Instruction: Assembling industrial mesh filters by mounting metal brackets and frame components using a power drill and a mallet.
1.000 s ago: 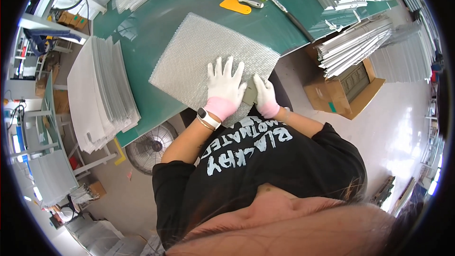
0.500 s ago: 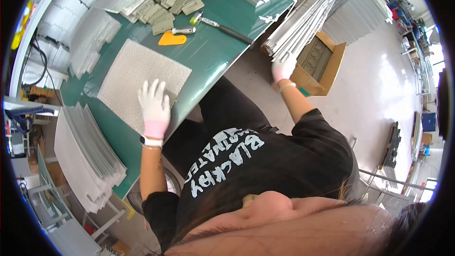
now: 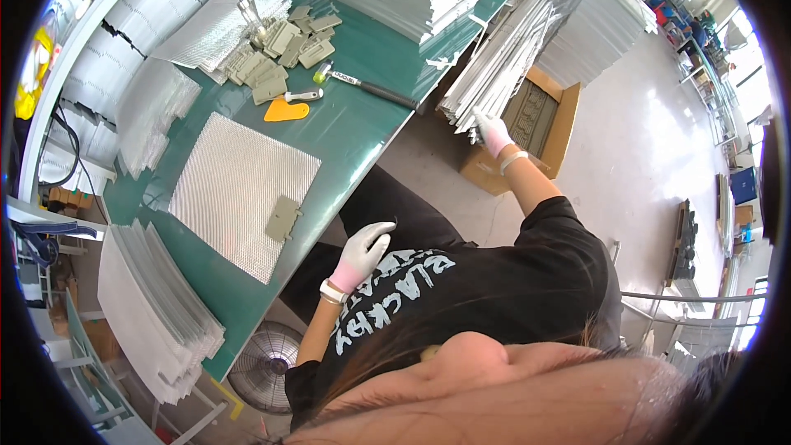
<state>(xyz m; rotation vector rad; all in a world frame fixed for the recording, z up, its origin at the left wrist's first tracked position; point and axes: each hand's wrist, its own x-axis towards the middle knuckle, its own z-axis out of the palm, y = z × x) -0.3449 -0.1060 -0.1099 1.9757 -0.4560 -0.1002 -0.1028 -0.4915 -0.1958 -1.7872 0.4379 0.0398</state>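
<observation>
At lower centre of frame, left hand [image 3: 360,254], fingers loosely curled, grip empty. Right of centre, right hand [image 3: 496,137] at ends of slender white strips [image 3: 497,66]; cannot tell whether grip clamped. Light edge pinch should suit them. Left of centre, silvery, finely textured panel [image 3: 231,189] on green surface [image 3: 354,133], bearing notched olive plate [image 3: 283,219].

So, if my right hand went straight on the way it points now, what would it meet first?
Most likely the bundle of long, thin white strips: your white-and-pink-gloved right hand points at their near ends, though depth leaves any contact unclear.
</observation>
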